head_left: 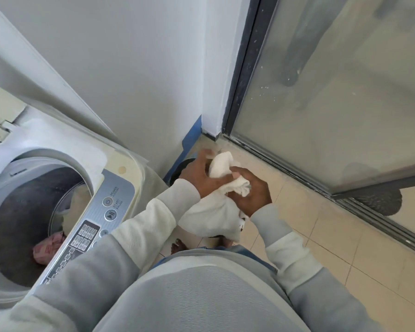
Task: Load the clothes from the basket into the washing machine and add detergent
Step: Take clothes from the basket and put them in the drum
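Head view: left hand (198, 176) and right hand (252, 193) both clutch a white garment (209, 218) beside the open washing machine's (58, 156) right edge.

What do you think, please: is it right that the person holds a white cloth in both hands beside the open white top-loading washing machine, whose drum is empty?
Not quite: the grey metal drum is not empty. The head view shows a pink-red garment lying in it. The rest stands: the left hand and right hand hold the white cloth beside the open white top-loading washing machine.
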